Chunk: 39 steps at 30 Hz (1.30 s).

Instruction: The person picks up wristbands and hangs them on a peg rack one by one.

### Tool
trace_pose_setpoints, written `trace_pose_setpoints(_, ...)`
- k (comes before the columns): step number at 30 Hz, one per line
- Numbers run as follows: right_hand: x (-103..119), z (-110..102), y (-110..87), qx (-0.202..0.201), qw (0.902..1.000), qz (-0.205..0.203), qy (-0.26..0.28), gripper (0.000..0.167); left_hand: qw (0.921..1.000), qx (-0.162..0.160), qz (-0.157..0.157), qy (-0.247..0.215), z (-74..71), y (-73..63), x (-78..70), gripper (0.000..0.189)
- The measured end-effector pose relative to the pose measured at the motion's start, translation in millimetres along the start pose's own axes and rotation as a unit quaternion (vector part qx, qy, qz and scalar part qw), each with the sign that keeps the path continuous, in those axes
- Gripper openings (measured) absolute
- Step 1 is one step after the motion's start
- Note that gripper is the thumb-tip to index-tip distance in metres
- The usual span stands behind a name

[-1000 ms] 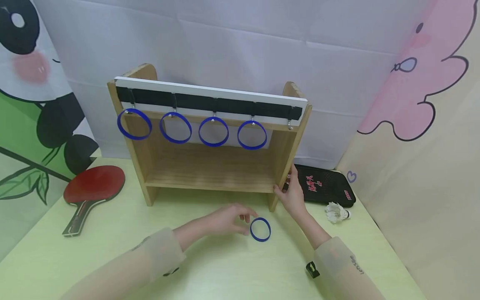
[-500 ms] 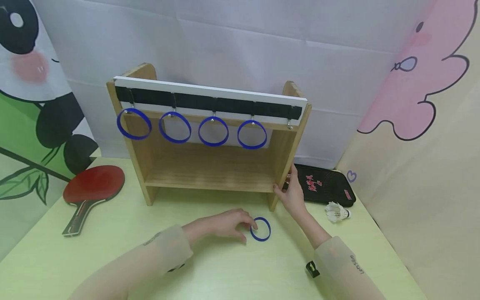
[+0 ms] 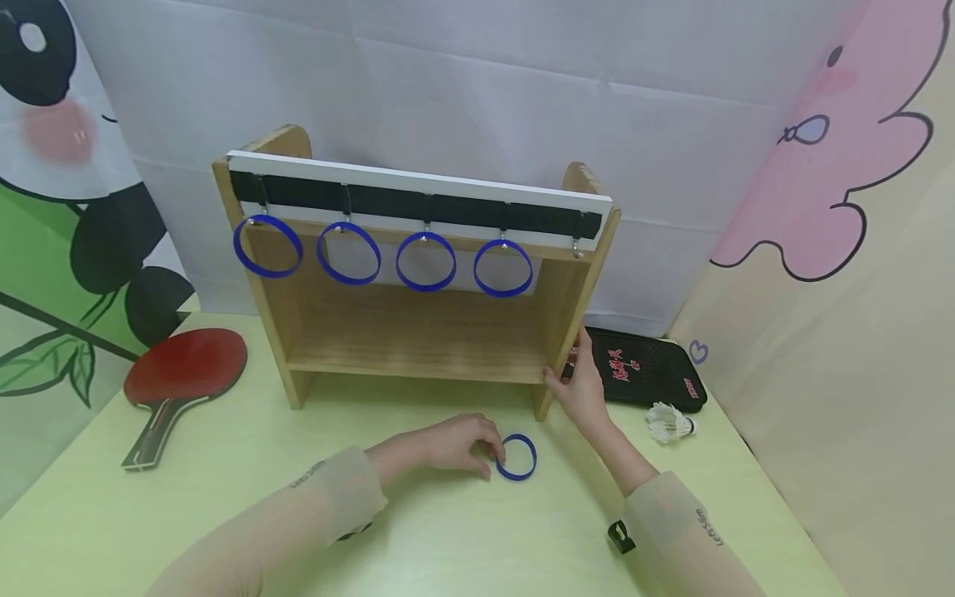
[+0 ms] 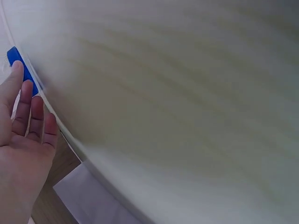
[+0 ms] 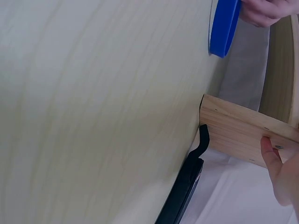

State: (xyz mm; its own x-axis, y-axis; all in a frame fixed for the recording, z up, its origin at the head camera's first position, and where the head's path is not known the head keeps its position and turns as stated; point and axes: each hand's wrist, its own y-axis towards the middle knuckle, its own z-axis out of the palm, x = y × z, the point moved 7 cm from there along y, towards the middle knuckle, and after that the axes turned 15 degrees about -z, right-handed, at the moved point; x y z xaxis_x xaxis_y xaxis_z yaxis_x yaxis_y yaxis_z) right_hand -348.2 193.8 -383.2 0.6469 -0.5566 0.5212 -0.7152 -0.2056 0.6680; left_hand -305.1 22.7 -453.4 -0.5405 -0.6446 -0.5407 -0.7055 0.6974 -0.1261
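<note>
A loose blue ring point(image 3: 516, 458) lies on the table in front of a wooden shelf point(image 3: 418, 332). My left hand point(image 3: 462, 442) reaches in from its left, the index finger hooked at the ring's left rim and the thumb close by. In the left wrist view, the thumb and fingers of that hand point(image 4: 28, 135) overlap the ring point(image 4: 23, 70). My right hand point(image 3: 582, 390) grips the shelf's right side panel, its thumb on the front edge. More blue rings point(image 3: 503, 268) hang from hooks on the shelf's black strip point(image 3: 388, 203); the rightmost hook point(image 3: 577, 247) bears no ring.
A red table tennis bat point(image 3: 186, 365) lies on the left. Right of the shelf are a black case point(image 3: 656, 369) and a white shuttlecock point(image 3: 669, 423). A small black object point(image 3: 621, 536) is beside the right sleeve. A white cloth hangs behind the shelf.
My left hand has come down to the loose ring, and its index finger has drawn back from inside the ring to the left rim. The ring has shifted slightly left. My right hand stays put.
</note>
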Motion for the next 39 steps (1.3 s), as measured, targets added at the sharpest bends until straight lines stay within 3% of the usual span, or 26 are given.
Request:
trace_pose_setpoints(8,-1,0,-1.2,0.002,1.0000,0.008,-0.005,0.091,0.9988,-0.016,0.002,-0.047,-6.9,-3.9,-2.2,0.018)
trace_pose_setpoints(20,-2,1,-2.1,-0.001,1.0000,0.000,-0.008,0.090,0.9968,-0.053,-0.003,-0.059,-12.1,-8.6,2.1,0.014)
trace_pose_setpoints(33,0,-2,-0.1,-0.002,0.9999,0.010,-0.002,0.088,0.9955,-0.087,-0.015,-0.034,-47.3,-26.3,-21.8,0.013)
trace_pose_setpoints(39,-1,-1,0.0,-0.002,1.0000,0.007,-0.004,0.089,0.9921,-0.116,-0.023,-0.042,-71.3,-37.9,-36.3,0.011)
